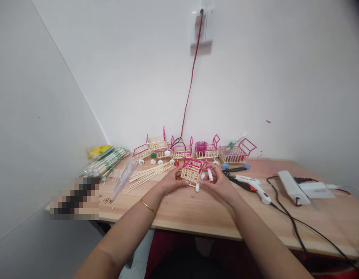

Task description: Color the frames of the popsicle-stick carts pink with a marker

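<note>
Between my two hands a small cart made of wooden sticks [191, 175] is held above the table, tilted, with pink-coloured upper bars and a white wheel at its lower edge. My left hand [171, 181] grips it from the left, thumb at its lower corner. On the other side, my right hand [218, 183] steadies the cart with its thumb and also holds a pink and white marker pen [210, 173] between its fingers. The pen's pink upper end is close to the cart's pink bars. The far-side fingers are partly hidden.
Several similar stick carts [181, 152] stand along the wall, one holding a pink cup [201, 146]. Loose sticks [148, 174] and bagged sticks [112, 161] lie left. To the right are pliers [243, 184], a white glue gun [259, 188], a power strip [294, 188] and cables.
</note>
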`<state>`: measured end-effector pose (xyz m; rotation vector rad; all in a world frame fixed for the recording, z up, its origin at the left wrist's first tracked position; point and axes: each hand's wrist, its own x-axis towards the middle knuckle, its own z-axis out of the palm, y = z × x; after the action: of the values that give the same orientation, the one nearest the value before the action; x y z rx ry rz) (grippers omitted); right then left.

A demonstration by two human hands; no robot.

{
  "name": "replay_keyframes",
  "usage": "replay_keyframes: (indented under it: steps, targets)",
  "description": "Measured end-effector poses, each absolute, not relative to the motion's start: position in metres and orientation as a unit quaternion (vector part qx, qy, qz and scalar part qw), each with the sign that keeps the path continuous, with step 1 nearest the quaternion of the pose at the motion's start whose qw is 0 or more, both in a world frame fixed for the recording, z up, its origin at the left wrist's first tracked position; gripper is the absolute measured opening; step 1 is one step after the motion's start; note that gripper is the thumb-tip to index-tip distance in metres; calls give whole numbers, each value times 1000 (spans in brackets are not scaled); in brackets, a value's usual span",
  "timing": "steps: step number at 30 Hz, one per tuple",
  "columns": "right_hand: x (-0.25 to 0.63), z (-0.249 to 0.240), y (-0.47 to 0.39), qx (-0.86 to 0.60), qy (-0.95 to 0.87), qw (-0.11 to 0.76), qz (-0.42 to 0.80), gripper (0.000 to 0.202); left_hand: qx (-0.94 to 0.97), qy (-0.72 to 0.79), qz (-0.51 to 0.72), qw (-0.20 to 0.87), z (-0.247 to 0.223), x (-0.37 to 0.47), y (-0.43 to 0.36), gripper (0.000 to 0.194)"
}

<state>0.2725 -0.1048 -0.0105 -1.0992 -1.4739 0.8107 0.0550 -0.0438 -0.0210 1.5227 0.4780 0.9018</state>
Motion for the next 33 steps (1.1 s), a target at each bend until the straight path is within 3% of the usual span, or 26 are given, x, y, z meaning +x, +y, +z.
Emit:
replay_keyframes:
  steps: [17, 26, 33]
  targets:
    - [270, -17, -105, -455, -662, 508, 310, 49, 693, 260, 399, 541, -19, 50, -41, 70]
    - [271, -16, -107, -501, -690, 477, 212, 37, 657, 326, 453, 507, -14, 41, -35, 77]
    - [270, -19, -108, -477, -703, 477, 223, 36, 693, 306, 459, 464, -14, 51, -49, 108]
